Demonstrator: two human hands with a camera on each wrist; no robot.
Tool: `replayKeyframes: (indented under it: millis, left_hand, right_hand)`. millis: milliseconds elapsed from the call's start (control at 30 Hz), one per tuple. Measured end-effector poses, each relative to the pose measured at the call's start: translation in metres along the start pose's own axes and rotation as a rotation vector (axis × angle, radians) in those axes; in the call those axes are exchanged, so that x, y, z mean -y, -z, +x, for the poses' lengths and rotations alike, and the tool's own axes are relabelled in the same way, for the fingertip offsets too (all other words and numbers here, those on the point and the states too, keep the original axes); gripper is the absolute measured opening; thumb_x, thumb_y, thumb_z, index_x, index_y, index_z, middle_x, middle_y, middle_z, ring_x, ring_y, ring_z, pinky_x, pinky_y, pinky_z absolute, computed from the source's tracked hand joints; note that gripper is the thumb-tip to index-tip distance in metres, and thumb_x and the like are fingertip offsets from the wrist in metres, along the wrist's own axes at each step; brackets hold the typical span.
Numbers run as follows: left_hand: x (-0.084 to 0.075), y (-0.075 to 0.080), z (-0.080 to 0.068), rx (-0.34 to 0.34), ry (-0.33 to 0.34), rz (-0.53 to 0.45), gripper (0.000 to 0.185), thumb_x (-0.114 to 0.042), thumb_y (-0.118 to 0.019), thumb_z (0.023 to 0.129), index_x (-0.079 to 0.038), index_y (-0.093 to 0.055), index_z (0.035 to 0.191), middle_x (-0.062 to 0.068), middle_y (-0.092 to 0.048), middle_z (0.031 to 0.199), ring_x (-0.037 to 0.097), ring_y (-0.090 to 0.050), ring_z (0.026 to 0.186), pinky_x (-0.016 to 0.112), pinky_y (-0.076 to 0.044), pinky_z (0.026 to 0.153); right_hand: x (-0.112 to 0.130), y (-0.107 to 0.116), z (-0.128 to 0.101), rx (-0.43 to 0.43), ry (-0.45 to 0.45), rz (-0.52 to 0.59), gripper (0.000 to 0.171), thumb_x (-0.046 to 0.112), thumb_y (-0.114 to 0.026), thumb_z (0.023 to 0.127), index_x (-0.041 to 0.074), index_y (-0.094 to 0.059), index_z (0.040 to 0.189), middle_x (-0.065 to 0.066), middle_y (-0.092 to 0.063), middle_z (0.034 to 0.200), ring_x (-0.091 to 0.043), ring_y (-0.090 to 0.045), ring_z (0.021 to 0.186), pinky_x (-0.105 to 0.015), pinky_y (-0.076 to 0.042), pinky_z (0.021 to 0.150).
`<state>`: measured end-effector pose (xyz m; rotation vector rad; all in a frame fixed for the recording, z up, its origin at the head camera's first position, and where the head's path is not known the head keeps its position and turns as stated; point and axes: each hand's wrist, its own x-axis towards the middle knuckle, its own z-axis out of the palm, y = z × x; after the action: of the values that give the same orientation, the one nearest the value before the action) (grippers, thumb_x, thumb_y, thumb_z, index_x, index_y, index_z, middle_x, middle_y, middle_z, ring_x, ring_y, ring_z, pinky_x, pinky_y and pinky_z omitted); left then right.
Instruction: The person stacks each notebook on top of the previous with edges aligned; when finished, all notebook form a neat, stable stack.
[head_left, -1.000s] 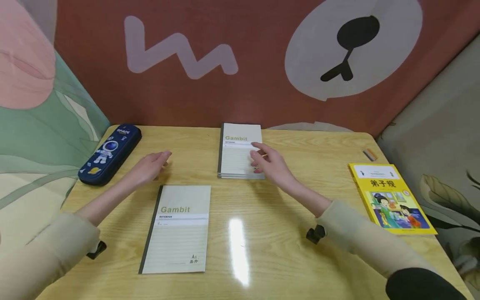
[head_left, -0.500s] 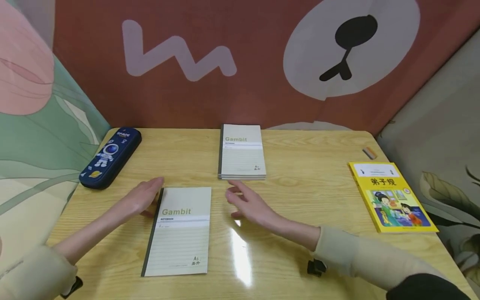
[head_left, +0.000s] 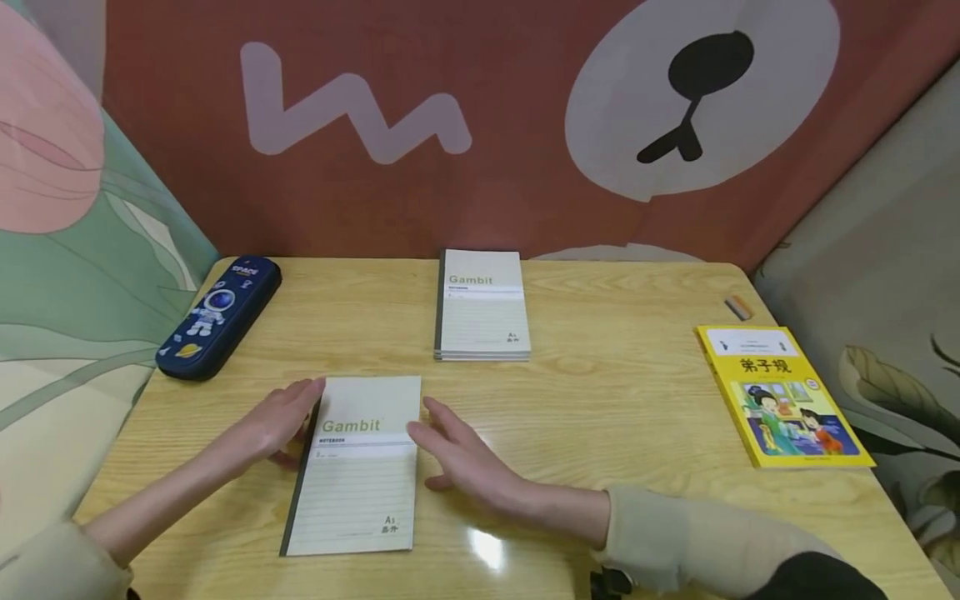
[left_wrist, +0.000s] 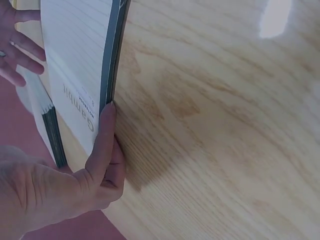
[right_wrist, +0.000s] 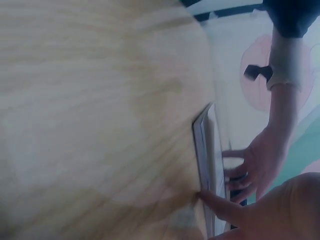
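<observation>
A Gambit notebook (head_left: 356,483) with a dark spine lies flat on the table, cover up. My left hand (head_left: 281,421) is at its upper left edge; in the left wrist view, a fingertip (left_wrist: 110,107) touches the spine. Beside the right edge is my right hand (head_left: 468,462), its fingers extended. The right wrist view has a fingertip (right_wrist: 207,196) against the side of the notebook (right_wrist: 214,145). Neither hand is curled round the notebook. Farther back sits a stack of similar notebooks (head_left: 483,312).
A dark blue astronaut pencil case (head_left: 219,317) lies at the back left of the wooden table (head_left: 600,367). To the right are a yellow picture-covered book (head_left: 783,396) and a small eraser-like block (head_left: 738,307). A printed cloth (head_left: 517,200) hangs behind.
My right hand has come from the stack toward me and left, to the front notebook's right edge. My left hand has moved down to that notebook's spine. The notebooks have stayed in place.
</observation>
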<state>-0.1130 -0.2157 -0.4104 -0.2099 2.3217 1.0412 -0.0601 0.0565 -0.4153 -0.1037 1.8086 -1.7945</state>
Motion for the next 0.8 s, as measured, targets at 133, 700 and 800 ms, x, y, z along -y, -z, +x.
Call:
replayKeyframes:
  millis: [133, 700, 800]
  left_hand:
    - [0.002, -0.002, -0.002, -0.001, -0.003, -0.005, 0.081, -0.055, -0.015, 0.110, 0.008, -0.010, 0.161, 0.043, -0.017, 0.151, 0.052, -0.052, 0.116, 0.044, -0.065, 0.068]
    - [0.008, 0.000, 0.000, 0.008, 0.034, 0.034, 0.064, -0.043, -0.045, 0.108, 0.008, -0.037, 0.147, 0.026, -0.058, 0.120, 0.027, -0.061, 0.092, 0.032, -0.057, 0.070]
    - [0.010, 0.002, -0.001, 0.013, 0.001, 0.026, 0.066, -0.037, -0.058, 0.104, 0.009, -0.037, 0.146, 0.020, -0.060, 0.113, 0.023, -0.059, 0.090, 0.030, -0.054, 0.071]
  right_hand:
    - [0.001, -0.013, -0.002, -0.026, -0.037, 0.067, 0.079, 0.044, -0.052, 0.106, 0.007, -0.016, 0.165, -0.023, -0.019, 0.170, -0.044, -0.021, 0.157, -0.065, -0.053, 0.101]
    - [-0.002, -0.018, 0.009, -0.112, -0.090, 0.120, 0.050, 0.014, -0.054, 0.104, -0.008, -0.044, 0.147, -0.028, -0.053, 0.146, -0.035, -0.059, 0.126, -0.040, -0.064, 0.082]
    - [-0.004, -0.015, 0.013, -0.085, -0.072, 0.136, 0.037, 0.002, -0.053, 0.099, -0.002, -0.057, 0.135, -0.019, -0.067, 0.122, -0.021, -0.068, 0.097, -0.036, -0.064, 0.077]
